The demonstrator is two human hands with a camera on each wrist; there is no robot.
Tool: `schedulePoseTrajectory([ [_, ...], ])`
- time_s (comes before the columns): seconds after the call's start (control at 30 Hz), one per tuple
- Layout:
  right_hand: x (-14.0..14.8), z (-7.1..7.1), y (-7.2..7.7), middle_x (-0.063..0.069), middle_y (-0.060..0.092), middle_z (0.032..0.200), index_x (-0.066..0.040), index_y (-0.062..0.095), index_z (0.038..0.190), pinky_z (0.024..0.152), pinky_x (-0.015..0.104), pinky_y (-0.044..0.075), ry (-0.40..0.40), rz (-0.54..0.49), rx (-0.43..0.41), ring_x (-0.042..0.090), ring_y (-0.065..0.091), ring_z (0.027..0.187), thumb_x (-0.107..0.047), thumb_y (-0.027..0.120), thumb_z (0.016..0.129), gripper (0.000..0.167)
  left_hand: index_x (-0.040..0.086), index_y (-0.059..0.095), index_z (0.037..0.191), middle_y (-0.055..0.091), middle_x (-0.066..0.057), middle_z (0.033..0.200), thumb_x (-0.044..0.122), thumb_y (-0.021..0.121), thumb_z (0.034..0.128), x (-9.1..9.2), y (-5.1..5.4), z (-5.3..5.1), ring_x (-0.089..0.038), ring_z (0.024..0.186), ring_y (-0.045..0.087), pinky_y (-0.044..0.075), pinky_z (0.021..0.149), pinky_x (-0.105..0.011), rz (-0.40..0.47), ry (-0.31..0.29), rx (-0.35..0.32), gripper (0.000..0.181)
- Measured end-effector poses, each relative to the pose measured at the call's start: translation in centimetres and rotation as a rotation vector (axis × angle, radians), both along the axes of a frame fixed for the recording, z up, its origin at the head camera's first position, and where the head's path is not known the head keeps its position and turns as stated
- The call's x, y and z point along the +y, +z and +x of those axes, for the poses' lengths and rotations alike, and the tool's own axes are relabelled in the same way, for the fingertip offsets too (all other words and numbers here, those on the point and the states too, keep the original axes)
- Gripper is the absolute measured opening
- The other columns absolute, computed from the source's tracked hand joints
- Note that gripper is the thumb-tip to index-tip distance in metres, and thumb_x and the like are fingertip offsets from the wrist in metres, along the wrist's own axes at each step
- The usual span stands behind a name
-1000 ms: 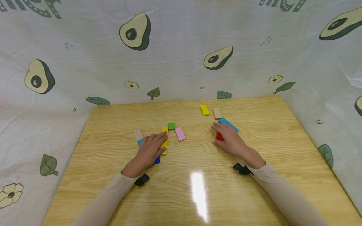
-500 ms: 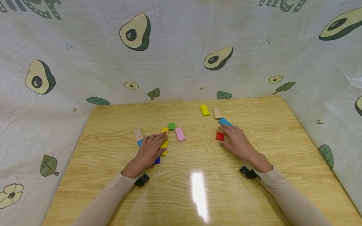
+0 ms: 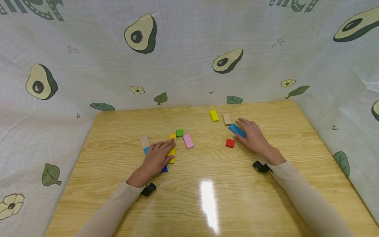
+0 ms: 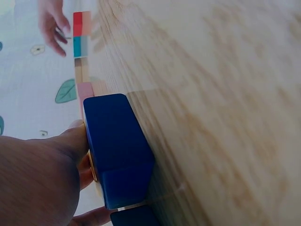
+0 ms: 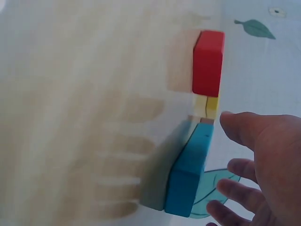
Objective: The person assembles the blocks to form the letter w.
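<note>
My left hand [image 3: 157, 158] lies over a group of blocks at the left, its fingers loosely spread. A yellow block [image 3: 172, 157] shows beside its fingertips, a dark blue block [image 4: 117, 136] beneath it, and a light blue block [image 3: 146, 149] on its far side. Whether it presses them cannot be told. My right hand [image 3: 251, 135] hovers around the right-hand light blue block [image 3: 237, 130], fingers spread. In the right wrist view, a gap shows between that hand [image 5: 263, 160] and the block. Nearby sits a small red block [image 3: 230, 143].
Beside the left group lie a green cube [image 3: 179, 133], a pink block [image 3: 188, 141] and a pale wooden block [image 3: 144, 141]. Farther back are a yellow block [image 3: 214, 116] and a tan block [image 3: 227, 119]. A patterned cloth [image 3: 183, 65] hangs behind the wooden table [image 3: 237, 197].
My right hand has left the red block, moving right and then away from me to the light blue block. The left hand stays in place.
</note>
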State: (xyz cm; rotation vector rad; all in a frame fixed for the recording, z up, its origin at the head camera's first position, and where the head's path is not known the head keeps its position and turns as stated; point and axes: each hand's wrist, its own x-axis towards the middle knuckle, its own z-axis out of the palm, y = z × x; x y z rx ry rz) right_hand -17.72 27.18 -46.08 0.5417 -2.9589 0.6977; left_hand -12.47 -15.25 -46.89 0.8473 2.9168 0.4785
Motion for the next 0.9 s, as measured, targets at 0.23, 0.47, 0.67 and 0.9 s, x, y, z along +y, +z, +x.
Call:
schedulePoseTrajectory([
  [0.23, -0.8, -3.3, 0.7, 0.035, 0.038, 0.159, 0.012, 0.042, 0.155, 0.115, 0.073, 0.031, 0.031, 0.046, -0.022, 0.060, 0.039, 0.140, -0.017, 0.070, 0.104, 0.065, 0.003, 0.051, 0.156, 0.041, -0.013, 0.167, 0.024, 0.063, 0.1081, 0.1, 0.1, -0.1, -0.042, 0.143, 0.046, 0.033, 0.114, -0.065, 0.012, 0.002, -0.001, 0.054],
  [0.47, -2.0, -5.4, 1.1, 0.035, 0.035, 0.162, 0.012, 0.040, 0.156, 0.116, 0.072, 0.031, 0.052, 0.101, -0.097, 0.060, 0.038, 0.141, -0.015, 0.069, 0.103, 0.066, 0.004, 0.051, 0.156, 0.041, -0.013, 0.168, 0.024, 0.063, 0.1084, 0.2, 0.1, -0.1, -0.041, 0.142, 0.046, 0.032, 0.115, -0.064, 0.012, -0.004, -0.009, 0.053],
  [0.67, -2.7, -6.3, 0.8, 0.034, 0.040, 0.160, 0.011, 0.043, 0.155, 0.110, 0.071, 0.038, 0.065, 0.118, -0.118, 0.059, 0.042, 0.138, -0.009, 0.067, 0.099, 0.064, 0.004, 0.051, 0.156, 0.040, -0.012, 0.168, 0.025, 0.063, 0.1081, 0.2, 0.1, -0.1, -0.040, 0.143, 0.046, 0.032, 0.115, -0.063, 0.001, 0.004, -0.019, 0.054],
  [0.9, -3.3, -6.7, 0.4, 0.032, 0.052, 0.149, 0.010, 0.051, 0.150, 0.104, 0.069, 0.043, 0.028, 0.133, -0.091, 0.056, 0.048, 0.131, -0.012, 0.070, 0.099, 0.059, 0.004, 0.052, 0.156, 0.041, -0.012, 0.167, 0.025, 0.064, 0.1077, 0.1, 0.2, 0.0, -0.040, 0.142, 0.046, 0.033, 0.115, -0.064, -0.005, 0.011, -0.017, 0.054],
])
